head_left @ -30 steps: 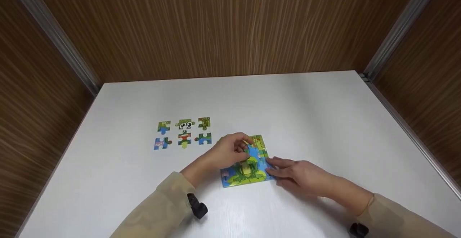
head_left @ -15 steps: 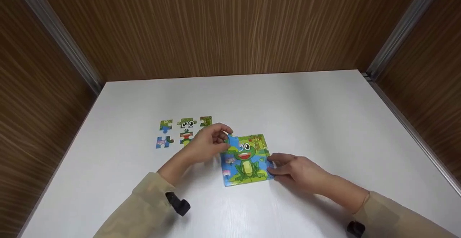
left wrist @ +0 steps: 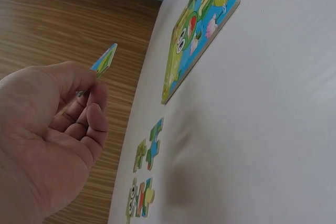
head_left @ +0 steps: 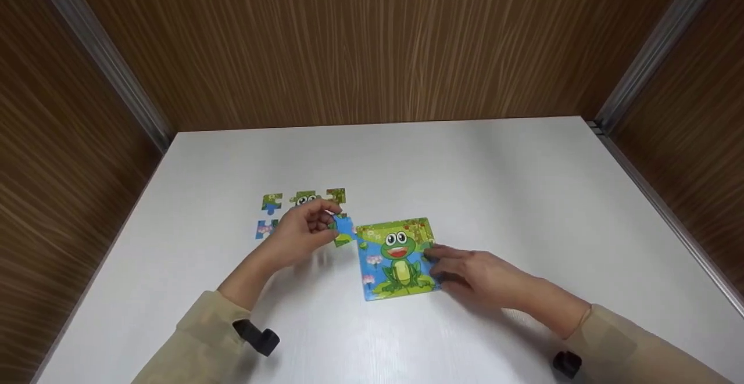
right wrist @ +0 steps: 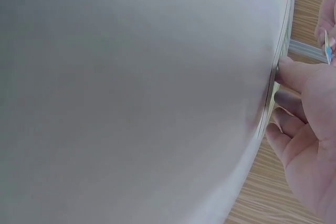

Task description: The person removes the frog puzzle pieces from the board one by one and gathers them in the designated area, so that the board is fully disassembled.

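In the head view my left hand (head_left: 299, 236) pinches a blue-and-green jigsaw piece (head_left: 343, 228) between thumb and fingertips. The left wrist view shows that jigsaw piece (left wrist: 106, 60) raised above the table. Just right of it lies a square frog puzzle board (head_left: 401, 279), its frog picture whole and visible. My right hand (head_left: 482, 273) rests its extended fingers on the board's right edge, the thumb along the side. In the right wrist view, the right hand's fingertips (right wrist: 281, 77) touch the board's thin edge.
Behind and left of my left hand lie several loose jigsaw pieces in rows, among them a corner piece (head_left: 272, 202), an eyes piece (head_left: 306, 197) and a flower piece (head_left: 265, 229). My hand hides some. Wood-grain panels (head_left: 372, 47) border the white table (head_left: 465, 163).
My left hand has carried the jigsaw piece leftward from over the board to beside the loose pieces, uncovering the frog picture. My right hand stays at the board's right edge.
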`<state>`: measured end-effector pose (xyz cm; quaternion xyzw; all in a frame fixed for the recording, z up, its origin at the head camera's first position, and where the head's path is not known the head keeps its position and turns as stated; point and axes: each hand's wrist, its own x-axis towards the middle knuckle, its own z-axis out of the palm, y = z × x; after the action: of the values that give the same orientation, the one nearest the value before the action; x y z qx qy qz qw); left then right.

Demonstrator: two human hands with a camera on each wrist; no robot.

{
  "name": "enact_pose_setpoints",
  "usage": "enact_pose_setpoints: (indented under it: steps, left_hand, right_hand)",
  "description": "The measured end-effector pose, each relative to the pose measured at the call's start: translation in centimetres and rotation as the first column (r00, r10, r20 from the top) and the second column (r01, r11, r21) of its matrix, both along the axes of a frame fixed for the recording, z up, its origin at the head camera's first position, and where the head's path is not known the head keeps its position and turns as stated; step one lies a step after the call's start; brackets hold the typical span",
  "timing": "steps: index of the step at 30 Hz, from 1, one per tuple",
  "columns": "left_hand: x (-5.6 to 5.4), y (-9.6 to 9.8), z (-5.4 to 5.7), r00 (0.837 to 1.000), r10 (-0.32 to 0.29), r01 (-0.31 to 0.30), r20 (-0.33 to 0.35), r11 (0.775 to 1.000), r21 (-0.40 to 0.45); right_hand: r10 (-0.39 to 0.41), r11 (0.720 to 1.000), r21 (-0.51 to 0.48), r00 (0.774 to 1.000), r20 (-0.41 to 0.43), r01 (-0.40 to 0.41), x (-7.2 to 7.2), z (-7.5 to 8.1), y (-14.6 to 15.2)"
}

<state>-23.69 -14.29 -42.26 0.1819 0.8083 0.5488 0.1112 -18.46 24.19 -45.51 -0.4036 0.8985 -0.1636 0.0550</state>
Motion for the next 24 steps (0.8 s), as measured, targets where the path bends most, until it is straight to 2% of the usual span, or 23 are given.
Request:
enact_pose_setpoints:
  steps: [5,12,19,24]
  left_hand:
    - [0.4,-1.7,0.0,0.999,0.049,-0.049,0.015,0.999,0.0]
    - [0.3,-4.2,0.0,0.995,0.097,-0.097,0.003,0.995,-0.003]
    - [0.5,-7.5,0.1,0.987,0.159,-0.159,0.008,0.987,-0.006]
    - [0.7,-9.7,0.1,0.977,0.21,-0.209,0.042,0.978,-0.023]
  right_hand:
    - [0.016,0.999,0.031,1.0,0.014,-0.016,-0.2,-0.1,0.1]
    - [0.017,1.0,0.006,0.999,0.041,-0.017,-0.3,-0.1,0.4]
    - [0.018,1.0,-0.008,0.999,0.04,-0.017,-0.4,-0.1,0.4]
    - [0.024,1.0,-0.019,0.999,0.034,-0.024,-0.5,-0.1,0.4]
